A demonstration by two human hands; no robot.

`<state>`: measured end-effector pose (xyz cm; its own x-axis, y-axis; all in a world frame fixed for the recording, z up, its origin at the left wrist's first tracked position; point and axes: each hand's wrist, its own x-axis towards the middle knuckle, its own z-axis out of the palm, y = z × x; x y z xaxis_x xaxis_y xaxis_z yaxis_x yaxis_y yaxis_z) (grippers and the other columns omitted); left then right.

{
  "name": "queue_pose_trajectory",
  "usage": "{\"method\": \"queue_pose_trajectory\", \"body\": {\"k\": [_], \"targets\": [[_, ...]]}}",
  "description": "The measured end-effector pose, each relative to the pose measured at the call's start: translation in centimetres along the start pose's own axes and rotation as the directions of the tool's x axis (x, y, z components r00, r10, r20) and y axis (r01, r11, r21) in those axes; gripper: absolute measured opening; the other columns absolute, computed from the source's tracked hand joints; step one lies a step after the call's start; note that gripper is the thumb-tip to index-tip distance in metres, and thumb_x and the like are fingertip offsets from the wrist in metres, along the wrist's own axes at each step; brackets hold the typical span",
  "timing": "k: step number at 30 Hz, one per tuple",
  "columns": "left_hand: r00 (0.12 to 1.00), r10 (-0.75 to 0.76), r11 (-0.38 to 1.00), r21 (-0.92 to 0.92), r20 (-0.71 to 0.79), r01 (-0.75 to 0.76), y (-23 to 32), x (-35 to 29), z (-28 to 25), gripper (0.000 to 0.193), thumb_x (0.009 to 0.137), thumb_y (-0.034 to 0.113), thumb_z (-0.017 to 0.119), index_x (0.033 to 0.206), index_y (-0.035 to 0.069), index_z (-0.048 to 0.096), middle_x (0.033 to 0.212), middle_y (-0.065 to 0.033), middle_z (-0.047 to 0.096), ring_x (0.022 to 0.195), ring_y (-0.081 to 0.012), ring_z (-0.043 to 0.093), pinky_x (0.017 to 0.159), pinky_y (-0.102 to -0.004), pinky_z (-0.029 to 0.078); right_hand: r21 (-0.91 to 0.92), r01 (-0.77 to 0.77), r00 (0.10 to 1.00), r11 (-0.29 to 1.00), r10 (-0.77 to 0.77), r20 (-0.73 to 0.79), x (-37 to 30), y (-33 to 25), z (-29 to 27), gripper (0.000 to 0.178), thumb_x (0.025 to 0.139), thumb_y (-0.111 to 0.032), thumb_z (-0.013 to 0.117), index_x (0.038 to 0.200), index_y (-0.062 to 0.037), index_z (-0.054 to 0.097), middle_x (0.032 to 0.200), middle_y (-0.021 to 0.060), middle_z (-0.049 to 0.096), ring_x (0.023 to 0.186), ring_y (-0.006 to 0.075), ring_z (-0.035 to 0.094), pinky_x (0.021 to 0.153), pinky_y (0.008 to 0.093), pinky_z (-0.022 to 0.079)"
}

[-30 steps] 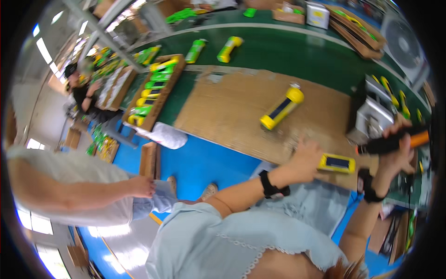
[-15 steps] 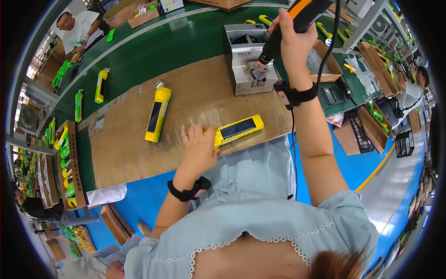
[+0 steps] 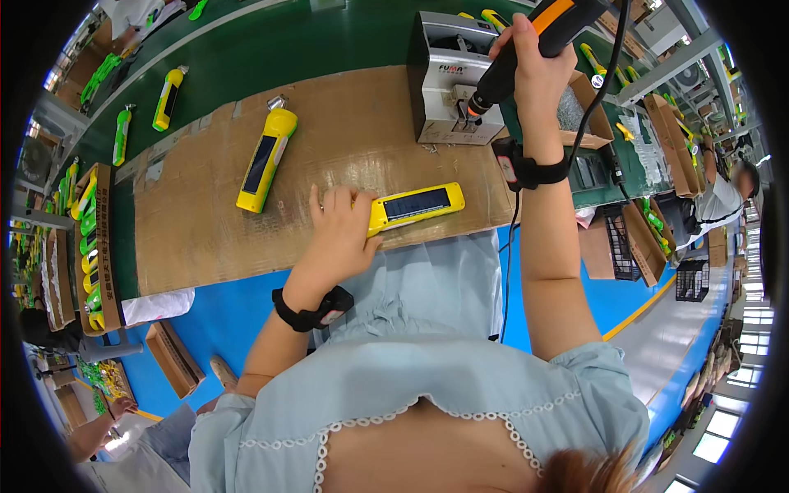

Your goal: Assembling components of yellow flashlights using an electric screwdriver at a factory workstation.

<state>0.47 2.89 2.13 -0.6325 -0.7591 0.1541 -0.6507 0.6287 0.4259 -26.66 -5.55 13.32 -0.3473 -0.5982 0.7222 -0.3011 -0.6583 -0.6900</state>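
Observation:
My right hand [image 3: 538,70] grips a black electric screwdriver [image 3: 498,78] with an orange band. Its tip points down at the front pick-up spot of a grey metal screw feeder [image 3: 444,123]; whether they touch I cannot tell. Flat on the cardboard lies a yellow flashlight [image 3: 456,197] with a dark solar panel, and my left hand [image 3: 341,226] is closed around its left end. That end is hidden under the fingers. Farther left, a second yellow flashlight [image 3: 267,160] rests at a slant, with a loose silvery part at its head.
A cardboard sheet [image 3: 189,238] covers the near part of the green bench [image 3: 329,49]. Two more flashlights lie at the far left. A carton [image 3: 103,255] of yellow and green flashlights stands left. The screwdriver's cable [image 3: 604,90] hangs beside my right wrist. Loose screws [image 3: 431,149] lie by the feeder.
The screwdriver's tip has come down to the feeder's pick-up spot. My left hand still holds the flashlight against the cardboard. The whole view has shifted a little.

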Motion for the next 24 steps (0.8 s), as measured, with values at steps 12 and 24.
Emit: {"method": "queue_pose_trajectory", "body": {"k": [12,24], "targets": [[0.995,0.001,0.999,-0.036,-0.097,-0.005,0.2,-0.6,0.7,0.054,0.068,0.005,0.066,0.117,0.004,0.046,0.109,-0.0152,0.045,0.113,-0.0344,0.041,0.105,-0.0600,0.016,0.524,-0.158,0.981,0.837,0.074,0.178,-7.7,-5.0,3.5,0.037,0.085,-0.027,0.062,0.101,0.0042,0.049,0.071,0.0137,0.058,0.060,0.0204,0.060,0.055,0.0302,0.050],[0.982,0.044,0.999,0.005,-0.181,-0.044,-0.1,-1.0,1.3,0.057,0.058,-0.005,0.057,0.114,-0.001,0.048,0.106,-0.0170,0.045,0.110,-0.0354,0.043,0.104,-0.0613,0.016,0.540,-0.263,0.954,0.800,0.130,0.272,-10.4,-5.5,6.3,0.032,0.083,-0.018,0.065,0.100,0.0041,0.050,0.074,0.0121,0.058,0.063,0.0187,0.059,0.058,0.0296,0.051]]}}
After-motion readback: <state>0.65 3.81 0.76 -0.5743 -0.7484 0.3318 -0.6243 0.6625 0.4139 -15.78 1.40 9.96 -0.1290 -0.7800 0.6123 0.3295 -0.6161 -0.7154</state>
